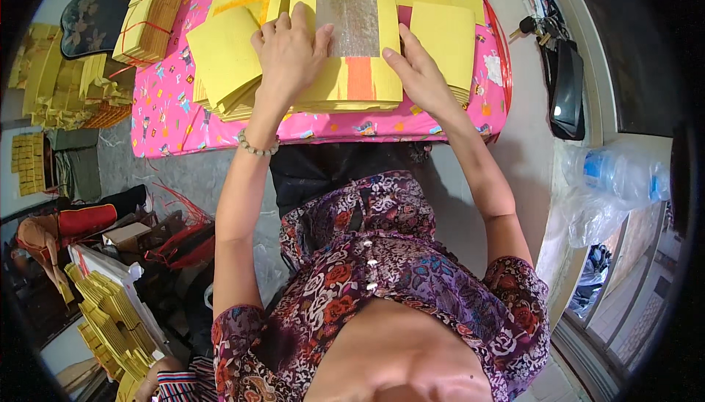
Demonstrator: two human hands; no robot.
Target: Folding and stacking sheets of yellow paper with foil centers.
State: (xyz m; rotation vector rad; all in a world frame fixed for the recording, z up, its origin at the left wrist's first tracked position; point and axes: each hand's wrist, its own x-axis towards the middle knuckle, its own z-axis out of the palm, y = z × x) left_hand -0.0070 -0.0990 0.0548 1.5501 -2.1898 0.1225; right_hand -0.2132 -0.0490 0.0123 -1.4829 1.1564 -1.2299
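A thick stack of yellow joss paper [334, 82] lies in front of me on a pink patterned table cover. Its top sheet carries a silver square [347, 27] and an orange stripe [360, 79]. My left hand [290, 53] rests on the stack's left side, fingers spread and slightly bent. At the right edge, my right hand [418, 71] touches the stack with its thumb, the fingers stretched out beside it. Another yellow stack [239, 57], with a curled top sheet, lies by my left hand. More yellow paper [444, 42] sits beyond my right hand.
Tied yellow bundles [150, 20] stand on the table cover's [294, 134] left corner. Loose red string [505, 57] hangs along its right edge. Yellow paper piles [110, 314] and another person's hand [165, 372] are at lower left. Keys [525, 27] and a black case [565, 90] lie right.
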